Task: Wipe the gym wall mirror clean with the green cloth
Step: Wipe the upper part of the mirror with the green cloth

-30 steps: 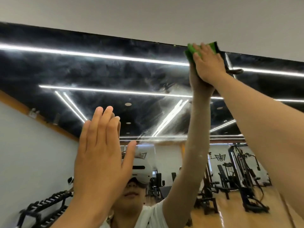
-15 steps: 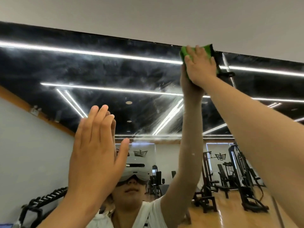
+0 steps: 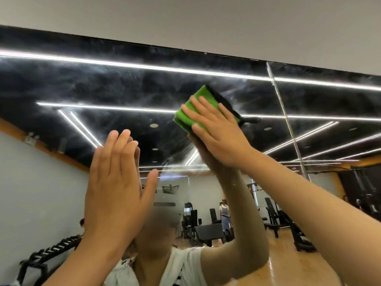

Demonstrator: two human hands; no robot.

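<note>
The wall mirror (image 3: 103, 87) fills most of the view, with hazy smears across its upper part. A folded green cloth (image 3: 195, 106) lies flat against the glass, some way below the mirror's top edge. My right hand (image 3: 218, 135) presses on the cloth with straight, spread fingers. My left hand (image 3: 117, 182) is raised lower left with its fingers straight and palm flat toward the glass; whether it touches the mirror is unclear. It holds nothing.
A grey wall (image 3: 206, 21) runs above the mirror's top edge. A vertical seam (image 3: 286, 118) between mirror panels passes right of the cloth. The glass reflects me, ceiling light strips, a dumbbell rack (image 3: 51, 252) and gym machines (image 3: 284, 223).
My right hand has slid the green cloth down and slightly left from the mirror's top edge. The left hand stays raised in about the same place.
</note>
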